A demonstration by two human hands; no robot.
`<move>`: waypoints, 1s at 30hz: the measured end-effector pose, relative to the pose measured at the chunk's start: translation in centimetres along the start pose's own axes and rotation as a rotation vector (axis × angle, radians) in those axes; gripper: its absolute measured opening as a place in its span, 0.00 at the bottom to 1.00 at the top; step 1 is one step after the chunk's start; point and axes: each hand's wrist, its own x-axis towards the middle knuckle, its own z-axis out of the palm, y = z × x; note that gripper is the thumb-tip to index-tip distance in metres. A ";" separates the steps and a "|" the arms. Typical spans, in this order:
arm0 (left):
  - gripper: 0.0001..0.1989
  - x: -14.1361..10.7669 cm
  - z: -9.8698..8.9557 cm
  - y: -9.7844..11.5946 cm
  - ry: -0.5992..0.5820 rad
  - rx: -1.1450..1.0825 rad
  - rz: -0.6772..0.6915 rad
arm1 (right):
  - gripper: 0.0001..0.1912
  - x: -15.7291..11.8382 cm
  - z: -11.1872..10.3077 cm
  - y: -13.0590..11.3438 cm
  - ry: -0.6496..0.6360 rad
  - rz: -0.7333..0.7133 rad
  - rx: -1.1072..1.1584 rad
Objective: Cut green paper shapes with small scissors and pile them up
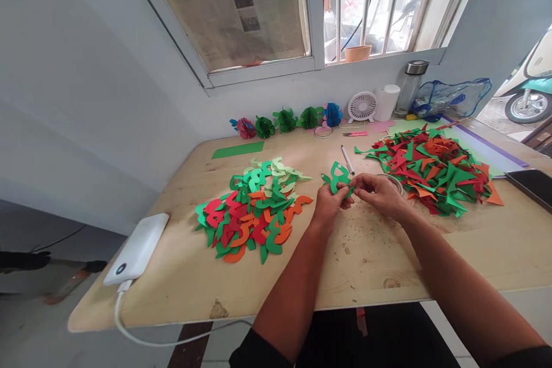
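A green paper cutout (339, 175) with curved shapes is held above the wooden table (362, 264). My left hand (333, 200) grips its lower edge between thumb and fingers. Close beside it, my right hand (374, 191) has its fingertips pinched at the cutout's right side; what lies between them is too small to make out. To the left is a pile of curved green, red and orange cutouts (254, 213). A heap of pointed paper scraps (448, 169) lies to the right. Just behind the hands is a white pen (347, 160).
Honeycomb paper figures (286, 119) line the wall beside a small fan (362, 107), a glass bottle (411, 89) and a clear bag (452, 98). A white power bank (137, 248) with a cable sits at the left edge, a phone (532, 184) at the right.
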 end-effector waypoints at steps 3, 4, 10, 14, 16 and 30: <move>0.07 0.0 0.0 0.0 0.003 -0.001 -0.002 | 0.09 0.0 0.0 0.0 0.000 0.001 0.002; 0.07 0.0 0.0 0.0 0.004 -0.001 -0.002 | 0.09 0.0 0.0 0.0 -0.002 0.001 0.004; 0.07 0.0 0.0 0.0 -0.005 0.002 -0.001 | 0.09 0.0 0.0 0.1 -0.008 0.002 -0.009; 0.06 -0.1 0.0 0.1 -0.007 0.010 0.008 | 0.09 0.0 -0.1 -0.1 -0.002 0.002 -0.024; 0.06 -0.1 0.0 0.2 -0.017 0.017 0.012 | 0.09 -0.1 -0.1 -0.2 -0.001 0.008 -0.028; 0.04 0.0 0.0 0.1 -0.015 0.010 0.012 | 0.09 0.0 0.0 -0.1 0.002 0.028 0.053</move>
